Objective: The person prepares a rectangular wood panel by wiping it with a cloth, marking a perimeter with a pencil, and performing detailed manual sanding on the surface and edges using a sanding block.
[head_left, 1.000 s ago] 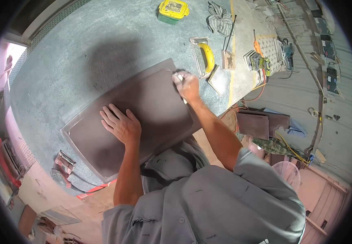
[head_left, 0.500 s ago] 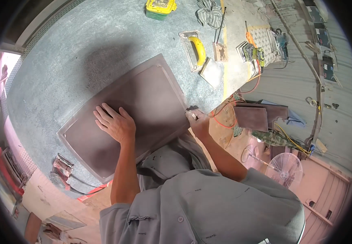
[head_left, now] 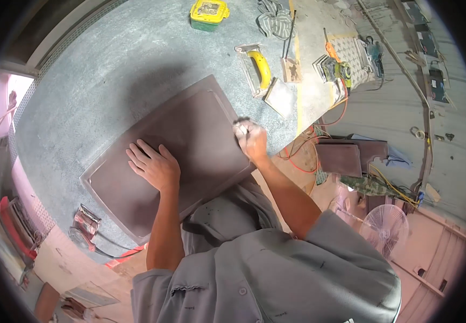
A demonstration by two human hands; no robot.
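A brown rectangular panel (head_left: 190, 126) with a raised border lies at a slant on the blue-grey table (head_left: 82, 102). My left hand (head_left: 155, 164) rests flat on its face with the fingers spread. At the panel's right edge, my right hand (head_left: 251, 141) is closed around a small dark piece whose kind I cannot make out. Only a dark bit of that piece shows past the fingers, against the border. Past the panel's upper right corner lie a hand sander with a yellow handle (head_left: 261, 70) and a pale square pad (head_left: 280, 97).
A yellow-lidded green box (head_left: 210, 14) and a striped cloth (head_left: 276, 21) lie at the far side. Power tools (head_left: 336, 70) sit at the right with cords. A small sanding tool (head_left: 86, 223) is near the lower left edge. A fan (head_left: 384, 229) stands beyond my right arm.
My right hand has moved up along the panel's right edge, away from me, with the small piece in it. My left hand stays on the same part of the panel.
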